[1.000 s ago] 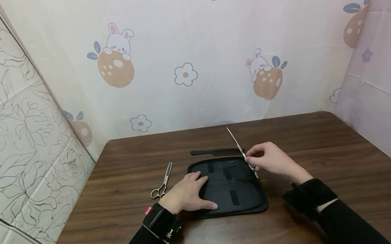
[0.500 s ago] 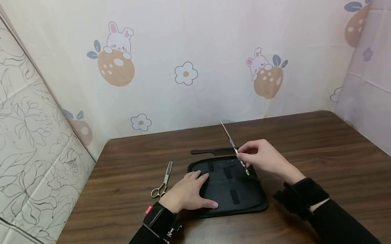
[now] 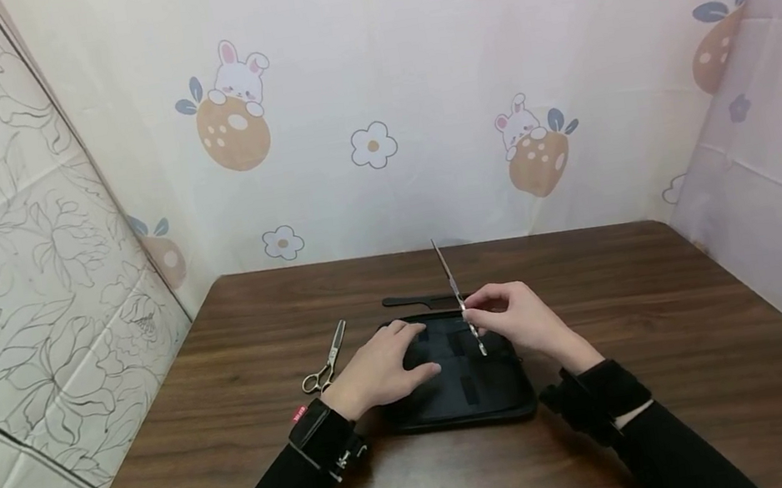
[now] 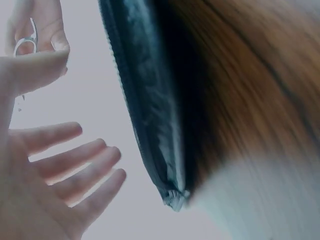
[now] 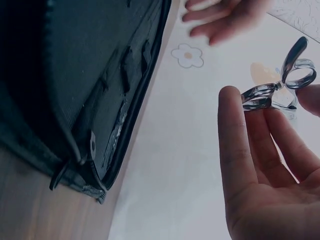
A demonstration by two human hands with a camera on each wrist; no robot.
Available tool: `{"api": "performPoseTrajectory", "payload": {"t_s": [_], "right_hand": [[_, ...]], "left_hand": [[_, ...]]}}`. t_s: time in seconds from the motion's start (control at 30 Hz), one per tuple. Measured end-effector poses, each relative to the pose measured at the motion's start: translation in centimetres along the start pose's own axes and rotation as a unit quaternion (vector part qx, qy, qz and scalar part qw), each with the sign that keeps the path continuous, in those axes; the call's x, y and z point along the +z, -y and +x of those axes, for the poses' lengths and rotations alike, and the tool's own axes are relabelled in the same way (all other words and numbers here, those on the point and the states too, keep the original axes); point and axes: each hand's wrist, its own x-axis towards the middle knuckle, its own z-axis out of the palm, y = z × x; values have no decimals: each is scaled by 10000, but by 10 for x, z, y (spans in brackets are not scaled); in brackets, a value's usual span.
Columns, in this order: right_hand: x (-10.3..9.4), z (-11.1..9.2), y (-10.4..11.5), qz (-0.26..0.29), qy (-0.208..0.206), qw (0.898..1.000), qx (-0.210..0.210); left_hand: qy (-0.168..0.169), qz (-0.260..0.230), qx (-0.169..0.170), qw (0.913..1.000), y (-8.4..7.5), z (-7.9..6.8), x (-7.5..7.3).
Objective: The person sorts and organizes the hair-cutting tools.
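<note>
A pair of silver scissors [image 3: 448, 273] points up and away from me over the black zip case [image 3: 453, 405]. Thumb and fingers of my right hand [image 3: 528, 323] pinch it near the handles, and its finger rings [image 5: 300, 77] show in the right wrist view. My left hand [image 3: 382, 367] is over the case's left side, fingers spread and extended. The left wrist view has these fingers [image 4: 75, 165] apart from the zipped edge. Inside the case, dark elastic loops [image 5: 126, 70] line the panel; my hands cover part of it in the head view.
Thinning scissors [image 3: 327, 360] with toothed blades lie on the wooden table [image 3: 257, 466], left of the case. Behind the case lies a black comb [image 3: 410, 301], partly hidden by the right hand. A printed curtain [image 3: 365, 71] hangs beyond the table's far edge.
My right hand has carried the scissors leftward from the case's right edge to over it. The left hand, earlier resting on the case, has lifted and shifted slightly up and right.
</note>
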Motion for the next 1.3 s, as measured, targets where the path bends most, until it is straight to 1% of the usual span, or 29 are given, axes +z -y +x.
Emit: {"api": "performPoseTrajectory", "payload": {"t_s": [0.07,0.13,0.23,0.33,0.47,0.6,0.67,0.83,0.9,1.1,1.3], "right_hand": [[2,0,0,0,37,10000,-36],[4,0,-1,19,59,10000,-78],[7,0,-2,62,60,9999,-142],[10,1,-1,146,51,9996,-246],[15,2,1,209,-9,9985,-501],[19,3,3,228,-99,9968,-758],[21,3,3,233,-146,9961,-834],[24,3,3,178,-262,9954,-906],[25,3,3,132,-284,9951,-941],[28,2,3,56,-283,9943,-1023],[30,1,4,112,-126,9947,-1016]], "left_hand": [[-286,-250,181,9991,-1,2,0],[-600,-632,349,9956,-3,5,-1],[-1007,-1246,497,9858,-7,8,-1],[-1215,-1837,541,9739,-12,11,-1],[-1276,-2335,464,9628,-19,16,0],[-1362,-2667,399,9533,-24,20,3],[-1465,-2826,410,9471,-26,21,4],[-1774,-3089,441,9334,-27,22,7],[-1847,-3191,454,9285,-27,23,8],[-1839,-3525,408,9167,-26,23,7],[-1860,-3784,306,9062,-27,22,5]]}}
